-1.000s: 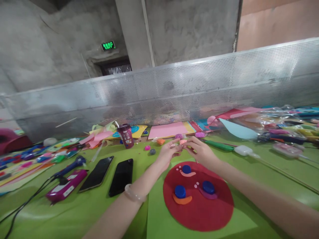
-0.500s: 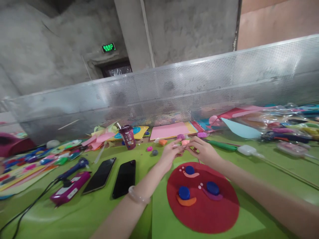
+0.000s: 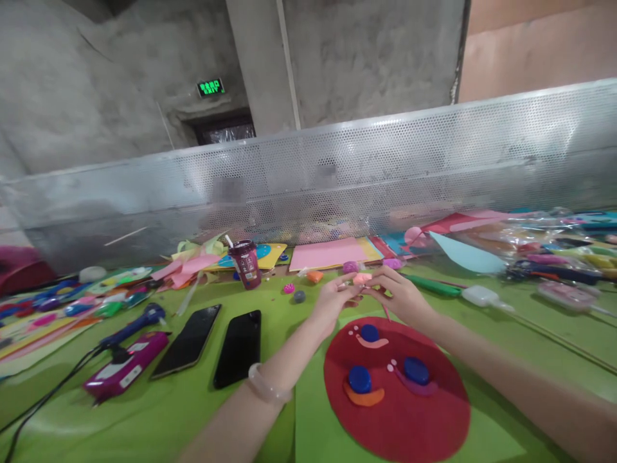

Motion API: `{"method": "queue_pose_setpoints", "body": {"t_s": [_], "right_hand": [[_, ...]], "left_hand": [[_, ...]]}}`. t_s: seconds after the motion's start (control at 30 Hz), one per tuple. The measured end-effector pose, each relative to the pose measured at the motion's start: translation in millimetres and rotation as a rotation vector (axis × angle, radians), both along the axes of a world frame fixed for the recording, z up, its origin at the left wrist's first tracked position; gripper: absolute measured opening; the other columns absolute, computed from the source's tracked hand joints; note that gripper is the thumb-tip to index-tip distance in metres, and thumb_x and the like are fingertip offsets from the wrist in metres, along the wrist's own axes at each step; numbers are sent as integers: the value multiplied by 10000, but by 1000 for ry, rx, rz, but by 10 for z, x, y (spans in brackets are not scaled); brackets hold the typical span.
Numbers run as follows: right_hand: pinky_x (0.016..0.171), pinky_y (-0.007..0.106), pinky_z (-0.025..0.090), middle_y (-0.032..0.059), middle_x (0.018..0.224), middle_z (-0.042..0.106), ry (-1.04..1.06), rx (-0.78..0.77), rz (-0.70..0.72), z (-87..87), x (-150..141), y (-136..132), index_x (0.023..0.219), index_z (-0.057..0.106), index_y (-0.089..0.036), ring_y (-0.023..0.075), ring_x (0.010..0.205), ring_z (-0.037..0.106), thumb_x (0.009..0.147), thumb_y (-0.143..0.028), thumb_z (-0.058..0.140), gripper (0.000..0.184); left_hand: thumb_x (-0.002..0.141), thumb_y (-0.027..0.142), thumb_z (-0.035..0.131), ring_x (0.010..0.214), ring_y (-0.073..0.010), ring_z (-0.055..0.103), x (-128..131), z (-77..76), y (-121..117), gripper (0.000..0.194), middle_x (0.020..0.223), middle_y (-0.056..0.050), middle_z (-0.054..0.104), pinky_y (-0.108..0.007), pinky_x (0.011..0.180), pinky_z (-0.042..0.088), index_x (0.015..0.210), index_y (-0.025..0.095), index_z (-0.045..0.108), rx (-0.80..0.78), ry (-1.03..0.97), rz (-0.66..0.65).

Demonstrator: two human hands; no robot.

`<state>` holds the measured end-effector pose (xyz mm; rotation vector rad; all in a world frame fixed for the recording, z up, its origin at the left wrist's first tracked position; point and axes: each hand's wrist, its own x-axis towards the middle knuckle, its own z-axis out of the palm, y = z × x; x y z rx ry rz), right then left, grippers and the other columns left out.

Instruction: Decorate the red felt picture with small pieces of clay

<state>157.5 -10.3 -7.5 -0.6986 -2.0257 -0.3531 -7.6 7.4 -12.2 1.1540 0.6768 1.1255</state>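
My left hand (image 3: 332,299) and my right hand (image 3: 398,294) meet above the far edge of a red felt circle (image 3: 400,411). Together their fingertips pinch a small pink lump of clay (image 3: 360,278). On the red circle lie three blue caps (image 3: 360,379) with curved clay strips beside them, one orange (image 3: 364,397), one purple, one pink. A pale bangle (image 3: 267,386) sits on my left wrist.
Two black phones (image 3: 238,347) lie left of my arm, beside a purple-and-blue glue gun (image 3: 126,350) with a cable. A dark red cup (image 3: 245,262), coloured paper sheets (image 3: 325,252), clay bits and packaged supplies (image 3: 554,247) line the perforated metal barrier (image 3: 337,173).
Both hands stay pinched on the pink lump with only slight finger shifts. The view drifted a little, so the red circle appears lower and to the right.
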Motion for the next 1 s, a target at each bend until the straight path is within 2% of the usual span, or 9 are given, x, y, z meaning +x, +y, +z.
{"method": "queue_pose_setpoints", "body": {"t_s": [0.17,0.27,0.43,0.6,0.67,0.87,1.0], "right_hand": [[770,371,508,84,916,606,28,-1,-62,4,26,-11,946,618,-209,201,895,579,906,-233,443,181],[800,373,500,91,975,602,25,-17,-76,20,29,-32,1007,611,-212,201,944,570,914,-196,412,220],[787,356,499,100,1000,595,5,-27,-63,42,30,-53,1042,589,-202,201,954,565,918,-188,401,226],[686,334,509,58,796,596,7,-28,-38,56,27,-46,846,576,-202,187,780,576,885,-257,496,105],[671,332,509,55,777,593,-2,-32,-23,61,21,-41,830,565,-202,187,768,573,879,-243,502,89],[715,343,523,88,898,606,-63,-4,55,29,-9,25,961,580,-203,196,868,582,890,-165,433,167],[729,359,528,97,925,598,-72,11,52,-25,-1,92,1055,579,-205,200,884,576,884,-134,414,248]], "left_hand": [[669,163,714,578,-101,574,-4,-13,10,414,775,-68,682,-221,572,429,1068,121,612,0,4,17],[654,165,727,588,-109,577,-3,0,5,419,803,-85,688,-230,579,429,1055,112,614,-7,8,24],[671,160,712,569,-97,563,-9,11,14,397,771,-73,676,-216,553,418,1051,109,610,3,9,32],[675,169,709,588,-96,562,-17,-10,33,377,753,-59,664,-216,567,427,1037,114,615,15,-2,28],[651,156,725,605,-99,569,-12,-18,30,377,747,-47,665,-216,581,434,1014,129,626,12,-6,13],[627,173,748,583,-95,580,-4,-39,44,397,719,-37,674,-209,575,426,1010,140,652,0,3,-25],[665,246,732,672,-119,623,-19,-55,71,412,825,-70,695,-204,599,430,1056,153,644,25,1,-52]]}}
